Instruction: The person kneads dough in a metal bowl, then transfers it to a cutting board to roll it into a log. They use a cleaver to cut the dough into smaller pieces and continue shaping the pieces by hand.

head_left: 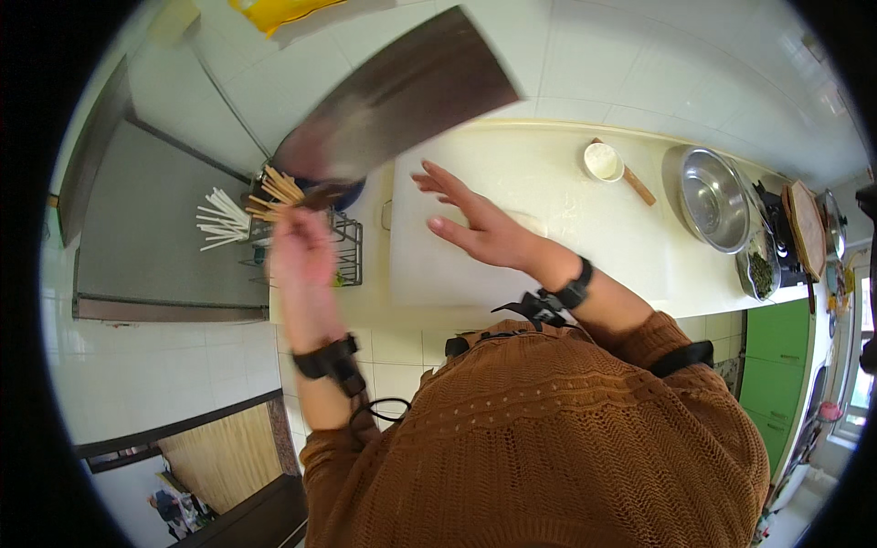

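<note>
My left hand [304, 251], somewhat blurred, is closed round the dark handle of a cleaver [411, 100]. The broad blade is raised, slanting up and to the right in front of the tiled wall. Just below the blade, my right hand [484, 228] holds nothing, its fingers stretched apart above the white board [438, 274]. A pale, flat patch, perhaps dough, shows partly behind my right wrist. Close to my left hand are wooden chopsticks [279, 187], white chopsticks [222, 219] and a wire rack [347, 251].
Toward the back right of the board, a white cup [603, 162] of pale powder stands by a wooden rolling pin [639, 185]. Farther right are a steel bowl [714, 201] and a container of chopped greens [760, 274]. A large grey appliance [164, 228] stands at the left.
</note>
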`<state>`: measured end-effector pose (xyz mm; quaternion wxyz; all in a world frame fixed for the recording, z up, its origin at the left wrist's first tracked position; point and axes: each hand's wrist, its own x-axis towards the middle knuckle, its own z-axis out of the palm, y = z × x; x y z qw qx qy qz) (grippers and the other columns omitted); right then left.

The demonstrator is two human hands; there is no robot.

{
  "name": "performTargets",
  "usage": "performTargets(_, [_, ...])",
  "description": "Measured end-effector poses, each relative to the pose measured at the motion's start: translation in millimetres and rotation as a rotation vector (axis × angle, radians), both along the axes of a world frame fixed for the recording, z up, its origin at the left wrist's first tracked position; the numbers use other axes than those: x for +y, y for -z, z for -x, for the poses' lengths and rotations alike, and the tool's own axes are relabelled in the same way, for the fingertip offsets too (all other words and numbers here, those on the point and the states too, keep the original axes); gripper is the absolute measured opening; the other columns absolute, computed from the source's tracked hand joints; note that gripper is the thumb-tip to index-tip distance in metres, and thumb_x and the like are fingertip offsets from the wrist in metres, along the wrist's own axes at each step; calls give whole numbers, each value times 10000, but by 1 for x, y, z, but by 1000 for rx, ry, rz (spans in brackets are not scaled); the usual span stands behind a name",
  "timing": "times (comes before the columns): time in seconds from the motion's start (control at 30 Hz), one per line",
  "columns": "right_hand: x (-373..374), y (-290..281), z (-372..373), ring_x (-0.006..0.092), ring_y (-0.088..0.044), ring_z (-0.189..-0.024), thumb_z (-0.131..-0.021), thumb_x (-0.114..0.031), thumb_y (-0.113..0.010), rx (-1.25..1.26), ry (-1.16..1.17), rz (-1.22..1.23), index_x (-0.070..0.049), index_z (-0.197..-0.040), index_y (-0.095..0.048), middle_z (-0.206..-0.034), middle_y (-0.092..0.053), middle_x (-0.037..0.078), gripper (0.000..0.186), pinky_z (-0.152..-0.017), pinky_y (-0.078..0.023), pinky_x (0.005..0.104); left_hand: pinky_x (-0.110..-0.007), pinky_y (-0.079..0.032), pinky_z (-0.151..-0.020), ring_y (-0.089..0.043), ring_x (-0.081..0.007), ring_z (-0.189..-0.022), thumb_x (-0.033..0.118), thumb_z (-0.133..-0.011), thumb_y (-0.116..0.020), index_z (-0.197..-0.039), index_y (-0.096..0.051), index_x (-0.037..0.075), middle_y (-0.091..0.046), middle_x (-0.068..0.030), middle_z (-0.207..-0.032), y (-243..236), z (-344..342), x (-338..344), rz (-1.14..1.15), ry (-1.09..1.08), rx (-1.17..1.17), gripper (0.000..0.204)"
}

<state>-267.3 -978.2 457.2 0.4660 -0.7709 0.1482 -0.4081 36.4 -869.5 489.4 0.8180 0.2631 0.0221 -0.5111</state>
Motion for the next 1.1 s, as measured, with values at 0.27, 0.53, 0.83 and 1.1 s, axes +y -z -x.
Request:
performTargets(0.27, [-23, 24, 39, 163, -687, -841, -1173, -180, -486, -412, 484, -343, -24, -1268, -536, -1053, -724, 107, 190, -769, -567, 339, -281, -673, -708, -736, -166, -769, 280, -1144, -575, -1309, -591, -63, -708, -100, -914, 88, 192, -89, -202, 816, 475, 381])
performTargets(0.53, [-33, 63, 206, 433, -641, -689, -1084, -168, -610, 476, 645, -168, -8, -1039, -498, -783, -665, 235, 200, -651, -524, 467, -465, -566, -1055, -695, -381, -1209, 347, -917, -848, -1531, -500, -3, -696, -235, -1371, 202, 160, -86, -547, 826, -1660, 787])
performTargets(0.83, [27, 113, 163, 544, -684, -876, -1056, -147, -553, 818, 613, -375, 11, -1193, -514, -922, -709, 321, 213, -776, -549, 602, -490, -400, -1244, -436, -417, -1492, 235, -660, -1019, -1655, -321, 31, -470, -243, -1587, 256, 175, -97, -354, 858, -2030, 1232])
performTargets(1.1, [70, 105, 95, 533, -666, -794, -1061, -106, -565, 861, 826, -430, -9, -1117, -483, -868, -684, 299, 139, -680, -531, 595, -450, -592, -1027, -622, -369, -1290, 96, -718, -976, -1570, -487, -4, -563, -212, -1432, 251, 149, -97, -219, 936, -1728, 988])
